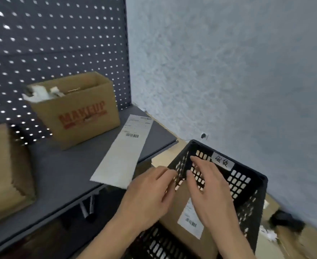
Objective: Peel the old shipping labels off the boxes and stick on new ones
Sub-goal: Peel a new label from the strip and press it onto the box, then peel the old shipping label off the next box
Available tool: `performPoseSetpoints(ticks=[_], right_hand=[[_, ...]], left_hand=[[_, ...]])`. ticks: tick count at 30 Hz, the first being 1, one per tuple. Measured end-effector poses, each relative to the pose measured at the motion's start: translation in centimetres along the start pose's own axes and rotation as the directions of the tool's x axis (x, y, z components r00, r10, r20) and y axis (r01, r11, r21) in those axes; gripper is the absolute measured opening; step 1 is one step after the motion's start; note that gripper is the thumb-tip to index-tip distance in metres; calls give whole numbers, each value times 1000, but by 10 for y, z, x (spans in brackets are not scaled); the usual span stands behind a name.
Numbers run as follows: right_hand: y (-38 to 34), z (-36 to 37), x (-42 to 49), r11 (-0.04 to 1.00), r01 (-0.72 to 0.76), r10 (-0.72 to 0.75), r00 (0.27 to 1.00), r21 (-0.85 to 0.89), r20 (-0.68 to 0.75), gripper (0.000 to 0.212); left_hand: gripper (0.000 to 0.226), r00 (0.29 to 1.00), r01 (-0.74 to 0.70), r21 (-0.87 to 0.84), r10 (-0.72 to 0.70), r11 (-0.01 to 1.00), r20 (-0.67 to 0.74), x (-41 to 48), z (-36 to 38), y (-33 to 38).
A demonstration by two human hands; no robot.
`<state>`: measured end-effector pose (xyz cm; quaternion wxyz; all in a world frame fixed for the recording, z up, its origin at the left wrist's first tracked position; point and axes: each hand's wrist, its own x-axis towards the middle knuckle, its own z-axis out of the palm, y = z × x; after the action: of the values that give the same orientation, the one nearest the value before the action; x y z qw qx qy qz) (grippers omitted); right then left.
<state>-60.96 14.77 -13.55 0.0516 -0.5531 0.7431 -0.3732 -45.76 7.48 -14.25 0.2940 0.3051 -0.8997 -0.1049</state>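
Note:
A brown cardboard box (174,219) with a white shipping label (189,221) stands inside a black perforated plastic crate (247,186). Both my hands hover over the crate's open top, above the box. My left hand (150,191) has loosely bent fingers and holds nothing that I can see. My right hand (208,186) has spread, fairly straight fingers. A long white strip of labels (124,152) with a barcode lies on the grey shelf (64,169), its near end overhanging the edge.
An open "MAKEUP" carton (79,113) with white scraps stands at the back of the shelf before a dark pegboard (51,43). A plain carton (2,172) sits at the left. More cartons (288,238) lie on the floor by the grey wall.

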Motion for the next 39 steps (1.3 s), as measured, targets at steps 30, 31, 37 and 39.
performPoseSetpoints(ticks=[30,31,37,39], right_hand=[[-318,215,13,798,601,-573,734,45,366,30],[-318,219,16,794,607,-574,727,39,377,28],[-315,234,38,765,642,-595,671,55,443,24],[-317,237,46,759,647,-601,648,79,467,28]], left_hand=[[87,616,749,418,-773,514,-155,-231,-266,-203],[86,612,751,422,-776,507,-156,-230,-265,-201],[79,583,771,422,-795,478,-165,-219,-257,-191],[80,563,782,415,-812,465,-151,-216,-261,-192]])
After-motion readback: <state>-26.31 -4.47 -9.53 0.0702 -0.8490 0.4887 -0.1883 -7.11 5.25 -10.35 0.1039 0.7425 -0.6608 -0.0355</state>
